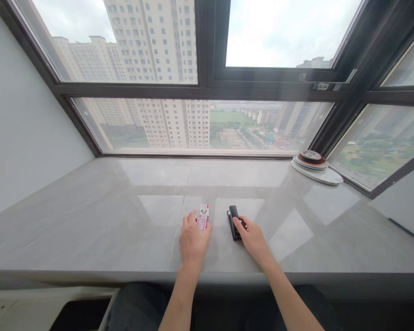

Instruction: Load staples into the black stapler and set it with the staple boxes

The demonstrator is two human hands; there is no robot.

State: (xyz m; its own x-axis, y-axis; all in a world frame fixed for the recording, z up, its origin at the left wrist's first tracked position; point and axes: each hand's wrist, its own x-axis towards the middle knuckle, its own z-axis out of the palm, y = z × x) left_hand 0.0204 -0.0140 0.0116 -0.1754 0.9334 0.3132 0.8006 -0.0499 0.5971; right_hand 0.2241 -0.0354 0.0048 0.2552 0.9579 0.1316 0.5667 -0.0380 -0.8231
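Observation:
A small white box with pink and red print (203, 218) lies on the grey countertop. My left hand (193, 236) is closed round its lower part, fingers along the left side and thumb at the right. To the right of it, a black stapler (232, 216) rests lengthwise on the same surface, pointing toward the window. My right hand (252, 235) grips the stapler from its right side, with the thumb on top. The fingertips under the stapler's right edge are partly hidden. A short gap of countertop separates the two things.
The grey countertop (100, 220) reaches to a dark-framed window (207, 92). In the far right corner stands a stack of round plates or mats (310, 162) on a larger white one. The counter's front edge (124, 271) runs just before my knees.

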